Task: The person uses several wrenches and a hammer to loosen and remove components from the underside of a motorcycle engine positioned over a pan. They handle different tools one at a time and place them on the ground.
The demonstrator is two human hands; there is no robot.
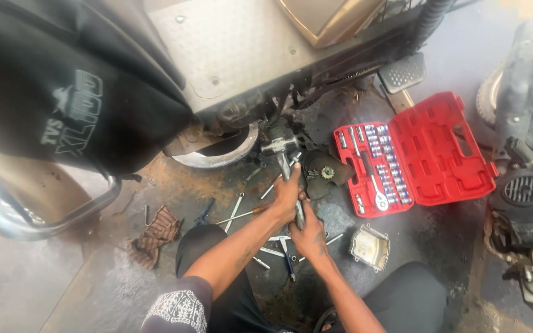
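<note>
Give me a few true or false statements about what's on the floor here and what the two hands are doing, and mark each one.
1. Both hands grip one long metal tool. True: the left hand and right hand close on the metal tool.
2. The red socket case is shut. False: it lies open, lid folded back.
3. A striped rag lies left of the person's arms. True.
4. The case sits left of the hands. False: it is to their right.
5. Loose wrenches lie on the floor near the hands. True.
</note>
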